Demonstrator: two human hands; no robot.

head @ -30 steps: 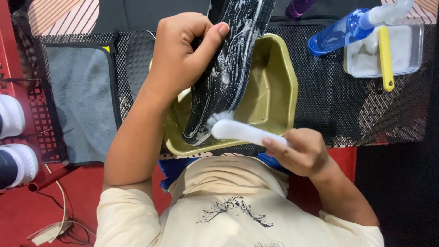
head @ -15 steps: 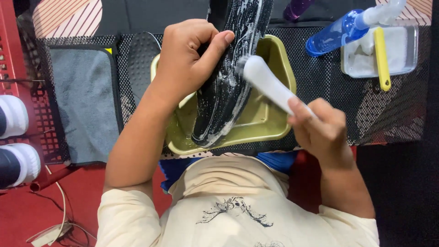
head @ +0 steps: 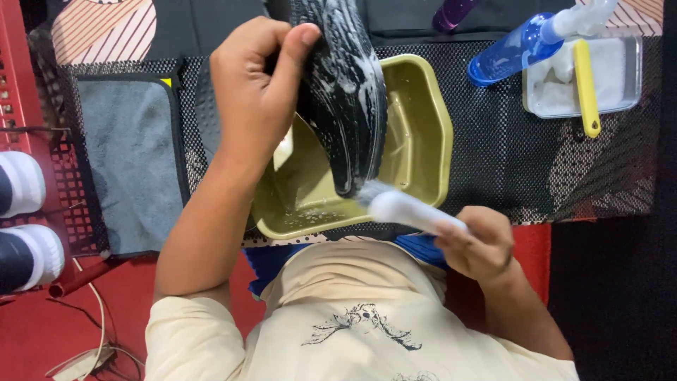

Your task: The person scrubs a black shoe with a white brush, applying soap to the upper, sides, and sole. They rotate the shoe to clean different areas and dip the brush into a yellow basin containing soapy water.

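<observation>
Fingers [head: 282,63] clamp soapy black shoe [head: 345,92] above basin [head: 423,141].

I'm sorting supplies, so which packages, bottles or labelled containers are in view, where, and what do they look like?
Spray bottle: top right, lying on the mat, clear blue with white nozzle.
Purple bottle: top edge, only partly seen.
Clear tub: top right, rectangular, a yellow brush across it.
No labels, signs or screens can be made out.

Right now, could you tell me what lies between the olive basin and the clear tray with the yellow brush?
In the head view, between basin and tray lies bare black mesh mat; a blue spray bottle sits just above.
</observation>
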